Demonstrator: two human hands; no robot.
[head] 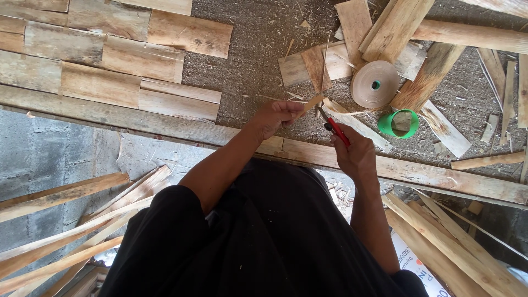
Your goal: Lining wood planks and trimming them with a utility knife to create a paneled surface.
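The left hand (273,116) pinches a thin tan paper tape strip (311,103), while the right hand (356,155) grips red-handled scissors (336,129) against it. Farther right lie a tan tape roll (375,84) and a green plastic ring (398,124) amid wooden planks (99,85).

One printed white sheet or bag (413,264), with dark lettering and a red patch, lies partly hidden just under the slanting wooden slats (451,242), beside the person's right elbow.

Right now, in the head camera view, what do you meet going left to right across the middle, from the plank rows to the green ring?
Rows of flat wooden planks → left hand pinching a thin wood strip → right hand holding a red-handled tool → roll of tan tape → green ring.
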